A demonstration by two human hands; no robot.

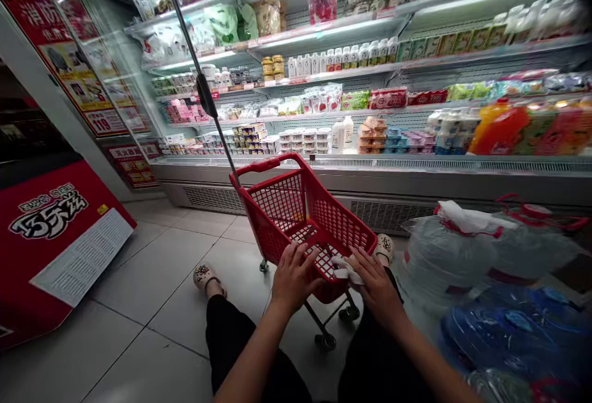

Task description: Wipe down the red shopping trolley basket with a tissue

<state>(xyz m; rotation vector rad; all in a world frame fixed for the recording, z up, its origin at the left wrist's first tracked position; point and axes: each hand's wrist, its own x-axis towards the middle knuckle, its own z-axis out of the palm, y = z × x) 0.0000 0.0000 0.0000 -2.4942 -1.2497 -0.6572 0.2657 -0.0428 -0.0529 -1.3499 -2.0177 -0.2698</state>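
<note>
A small red shopping cart with mesh sides stands between my legs, its handle pointing away from me. My left hand is at the cart's near end, fingers spread and holding nothing. It overlaps the near wall, and I cannot tell whether it touches. My right hand is at the near right rim, fingers stretched forward over a crumpled white cloth. The cloth sticks out between its thumb side and the rim. The rest of the cloth is hidden under the fingers.
Beyond the cart runs a refrigerated display with shelves of bottles, cups and bags. Large clear water bottles and blue wrapped bottles stand on the right. A red promotional bin is at left. A thin dark pole rises from the cart.
</note>
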